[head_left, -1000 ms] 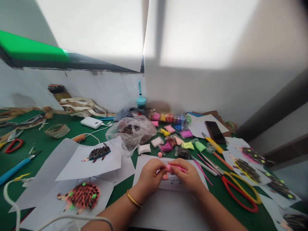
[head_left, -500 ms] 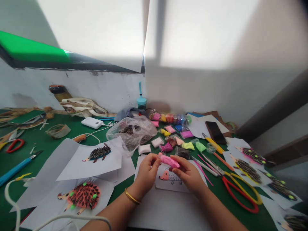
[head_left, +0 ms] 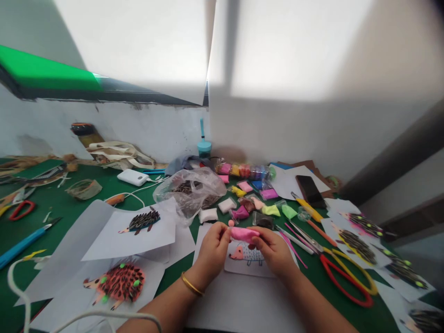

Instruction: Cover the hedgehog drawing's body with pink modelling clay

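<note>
A small packet of pink modelling clay [head_left: 243, 234] is stretched between my two hands. My left hand [head_left: 215, 242] pinches its left end; my right hand [head_left: 268, 247] grips the right end with thumb and fingers. A small pink ball [head_left: 231, 223] shows just above my left fingertips; whether it touches them I cannot tell. Beneath the hands lies a paper with a drawn hedgehog [head_left: 250, 253], its face filled in pink, partly covered by my fingers. Just beyond are several clay packets, among them a magenta one [head_left: 240, 212] and a black one [head_left: 262, 220].
A plastic bag of dark seeds [head_left: 190, 192] stands behind. To the right lie scissors [head_left: 342, 273], a yellow cutter [head_left: 308, 208] and a phone [head_left: 310, 190]. Seed-covered hedgehog pictures lie on both sides, one red [head_left: 120, 282]. A white cable [head_left: 104, 314] crosses the front left.
The pink packet has turned to lie more level between my hands, and its right end is gripped differently. The small pink ball now shows more separately above it.
</note>
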{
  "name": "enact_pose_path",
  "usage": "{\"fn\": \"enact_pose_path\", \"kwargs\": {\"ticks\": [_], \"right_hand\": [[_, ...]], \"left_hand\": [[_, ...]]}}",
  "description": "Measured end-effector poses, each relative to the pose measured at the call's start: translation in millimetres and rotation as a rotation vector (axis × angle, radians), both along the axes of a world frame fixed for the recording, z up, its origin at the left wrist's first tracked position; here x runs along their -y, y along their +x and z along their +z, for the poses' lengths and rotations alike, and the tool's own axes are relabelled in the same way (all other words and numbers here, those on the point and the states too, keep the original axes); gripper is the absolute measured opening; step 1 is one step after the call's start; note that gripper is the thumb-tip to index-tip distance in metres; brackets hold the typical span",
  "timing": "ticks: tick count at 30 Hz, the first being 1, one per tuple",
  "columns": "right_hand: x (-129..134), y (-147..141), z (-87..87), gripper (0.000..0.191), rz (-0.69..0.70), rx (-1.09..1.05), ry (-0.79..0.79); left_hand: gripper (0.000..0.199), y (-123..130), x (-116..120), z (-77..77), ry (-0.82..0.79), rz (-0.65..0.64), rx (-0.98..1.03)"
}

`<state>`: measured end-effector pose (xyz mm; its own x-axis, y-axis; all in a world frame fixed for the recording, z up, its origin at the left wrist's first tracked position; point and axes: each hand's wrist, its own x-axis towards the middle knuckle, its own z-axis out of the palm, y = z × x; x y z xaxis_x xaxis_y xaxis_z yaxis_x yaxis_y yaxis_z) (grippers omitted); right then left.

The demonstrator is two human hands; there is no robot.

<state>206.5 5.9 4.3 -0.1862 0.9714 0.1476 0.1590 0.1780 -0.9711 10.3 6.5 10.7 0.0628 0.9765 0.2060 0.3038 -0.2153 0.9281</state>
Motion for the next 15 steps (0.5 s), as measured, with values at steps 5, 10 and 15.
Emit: {"fn": "enact_pose_path", "kwargs": {"ticks": [5, 10, 15], "right_hand": [[-1.6, 3.8, -5.6, 0.061, 0.014, 0.061, 0.063], [-2.4, 3.6, -0.7, 0.055, -0.001, 0.244, 0.127], [-1.9, 1.7, 5.3, 0.034, -0.005, 0.267, 0.141]], "left_hand": [[0.027, 1.2, -3.7, -1.8, -0.164, -0.049, 0.165], [0.030, 2.7, -6.7, -2.6, -0.290, -0.079, 0.316], [0.033, 3.6, -6.3, -3.0, -0.299, -0.063, 0.331]]}}
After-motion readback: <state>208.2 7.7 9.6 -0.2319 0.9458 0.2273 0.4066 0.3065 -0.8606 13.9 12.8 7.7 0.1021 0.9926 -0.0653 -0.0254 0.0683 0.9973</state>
